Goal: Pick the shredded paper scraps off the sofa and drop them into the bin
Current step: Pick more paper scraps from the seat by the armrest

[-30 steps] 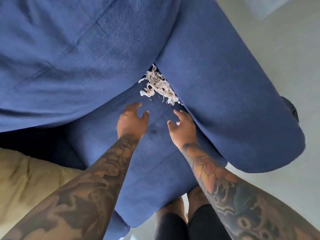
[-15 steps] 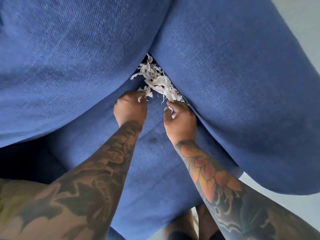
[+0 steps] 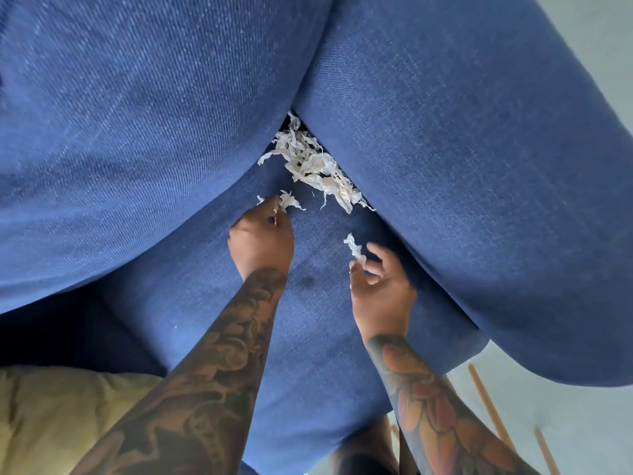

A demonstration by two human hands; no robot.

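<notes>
A pile of white shredded paper scraps (image 3: pixel 317 166) lies in the corner of the blue sofa seat (image 3: pixel 318 303), where the back cushion meets the armrest. My left hand (image 3: pixel 262 236) pinches a small scrap (image 3: pixel 287 200) at the near edge of the pile. My right hand (image 3: pixel 378 286) is lifted slightly off the seat and pinches another white scrap (image 3: pixel 354 246) between thumb and fingers. The bin is out of view.
The blue back cushion (image 3: pixel 137 132) fills the left and the armrest (image 3: pixel 479 166) the right. A yellow-beige cushion (image 3: pixel 61 419) sits at the lower left. Pale floor and thin wooden sticks (image 3: pixel 486 402) show at the lower right.
Both hands reached the pile and closed on scraps. My right hand has pulled back toward me with one scrap; my left hand stays at the pile's edge holding another.
</notes>
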